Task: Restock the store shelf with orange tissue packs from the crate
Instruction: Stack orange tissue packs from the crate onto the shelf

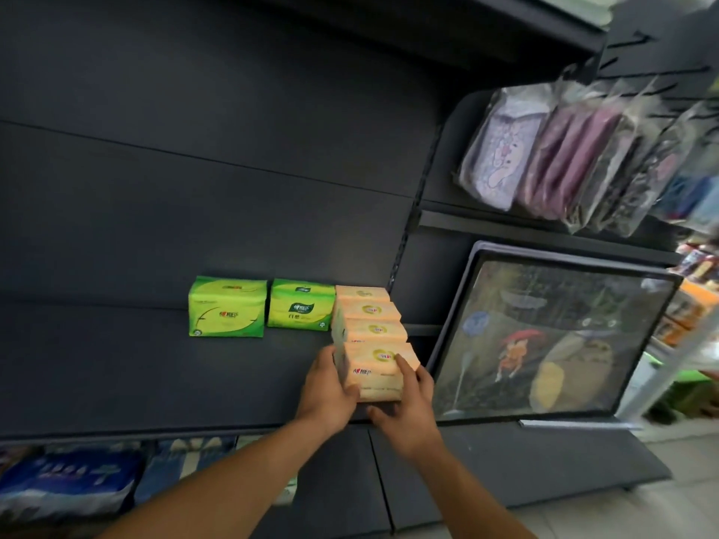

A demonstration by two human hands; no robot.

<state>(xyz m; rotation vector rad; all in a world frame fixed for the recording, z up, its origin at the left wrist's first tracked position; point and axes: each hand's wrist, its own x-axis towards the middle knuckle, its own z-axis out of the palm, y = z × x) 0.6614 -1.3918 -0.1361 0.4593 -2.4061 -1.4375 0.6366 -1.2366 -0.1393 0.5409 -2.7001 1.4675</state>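
A: What is on the dark shelf (116,363), from the left?

B: First two green packs. The left green pack (227,307) stands upright near the back wall, and the second green pack (300,305) stands just beside it, a little more to the back.

A: And the orange ones?

B: Just to the right of the second green pack there is a row of orange tissue packs (367,317). They stand one behind the other, touching, and the row runs from the back wall toward the front edge of the shelf. Each pack is pale orange, with a round yellow mark on the top and red letters on the front face. The long side of each pack goes left to right, across the row.

A: Where are the hands?

B: Both are on the front orange pack (375,373), which is near the front edge. The left hand (325,387) holds its left end, the thumb curled over the lower front. The right hand (404,410) holds the right end, with the fingers (402,365) up along the right side and the thumb under the front. So both hands are grasping this pack.

A: What is further right?

B: A framed picture (552,336) leans there, and clear bags (576,157) hang above it.
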